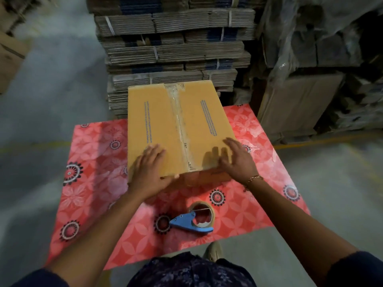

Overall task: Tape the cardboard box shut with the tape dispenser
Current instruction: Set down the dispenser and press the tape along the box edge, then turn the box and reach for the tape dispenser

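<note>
The cardboard box [178,129] sits on the red patterned table [255,195], its seam taped. The left hand [150,172] and right hand [238,160] lie flat and open on its near corners, gripping nothing. The tape dispenser [194,220] lies free at 6 o'clock; bundled flat cartons [174,50], somewhat blurred, stand at 12.

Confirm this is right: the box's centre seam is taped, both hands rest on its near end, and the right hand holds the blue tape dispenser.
Not quite. The head view shows the blue tape dispenser lying on the red patterned table, in neither hand. The right hand is empty, flat on the box like the left hand. The seam is taped.
</note>
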`<act>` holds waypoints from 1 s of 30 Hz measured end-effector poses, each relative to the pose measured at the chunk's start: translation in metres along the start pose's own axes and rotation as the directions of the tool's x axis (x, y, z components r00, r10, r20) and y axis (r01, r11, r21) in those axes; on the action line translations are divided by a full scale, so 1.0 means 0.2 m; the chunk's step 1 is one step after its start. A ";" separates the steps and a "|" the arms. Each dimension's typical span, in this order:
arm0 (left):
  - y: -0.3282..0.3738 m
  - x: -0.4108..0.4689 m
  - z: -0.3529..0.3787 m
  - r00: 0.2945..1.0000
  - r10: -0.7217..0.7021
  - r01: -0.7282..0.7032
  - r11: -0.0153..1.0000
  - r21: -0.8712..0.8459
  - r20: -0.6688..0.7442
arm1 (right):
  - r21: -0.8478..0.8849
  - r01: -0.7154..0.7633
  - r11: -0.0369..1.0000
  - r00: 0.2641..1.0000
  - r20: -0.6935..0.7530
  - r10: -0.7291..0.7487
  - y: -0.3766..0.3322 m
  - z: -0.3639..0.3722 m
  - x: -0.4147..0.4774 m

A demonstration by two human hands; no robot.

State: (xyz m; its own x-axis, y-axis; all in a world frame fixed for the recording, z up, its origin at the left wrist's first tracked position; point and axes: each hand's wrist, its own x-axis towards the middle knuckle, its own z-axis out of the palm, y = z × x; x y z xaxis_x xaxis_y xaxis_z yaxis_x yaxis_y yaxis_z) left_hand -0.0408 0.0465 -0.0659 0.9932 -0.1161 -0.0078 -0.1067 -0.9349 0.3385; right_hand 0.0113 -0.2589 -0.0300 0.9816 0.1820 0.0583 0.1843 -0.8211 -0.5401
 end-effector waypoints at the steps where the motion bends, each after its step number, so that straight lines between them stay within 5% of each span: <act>1: -0.04 -0.03 0.00 0.982 -0.144 0.135 0.987 -0.083 -0.119 | 0.071 -0.091 0.993 0.994 -0.061 0.096 0.05 -0.03 0.02; 4: -0.09 -0.12 0.00 0.823 -0.510 0.439 0.851 -0.288 -0.251 | 0.340 -0.385 0.858 0.921 0.074 0.383 0.22 -0.07 0.08; 7: -0.06 -0.15 -0.02 0.726 -0.688 0.574 0.594 -0.563 0.015 | 0.417 -0.500 0.758 0.864 0.293 0.409 0.30 -0.04 0.13; 10: -0.21 -0.12 0.10 0.680 -0.719 0.550 0.368 -0.750 0.145 | 0.514 -0.532 0.673 0.839 0.425 0.339 0.28 -0.02 0.16; 13: -0.44 -0.12 0.27 0.710 -0.692 0.484 0.346 -0.804 0.129 | 0.558 -0.525 0.642 0.843 0.442 0.306 0.26 -0.01 0.14; 24: -0.49 -0.37 -0.37 0.662 -0.748 0.402 0.299 -0.865 0.049 | 0.579 -0.409 0.705 0.890 0.424 0.168 -0.18 0.29 0.16; 30: -1.04 -0.47 -0.08 0.702 -0.706 0.459 0.348 -0.818 0.093 | 0.567 -0.420 0.708 0.886 0.424 0.186 -0.31 0.43 0.13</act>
State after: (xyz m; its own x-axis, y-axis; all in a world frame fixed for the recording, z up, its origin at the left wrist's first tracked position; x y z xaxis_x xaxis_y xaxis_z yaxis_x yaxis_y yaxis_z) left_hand -0.1121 0.2565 -0.1209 0.7683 0.5470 -0.3323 0.4565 -0.1043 0.8836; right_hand 0.0214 -0.1562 -0.0670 0.8829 0.2377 -0.4049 -0.3105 -0.3513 -0.8833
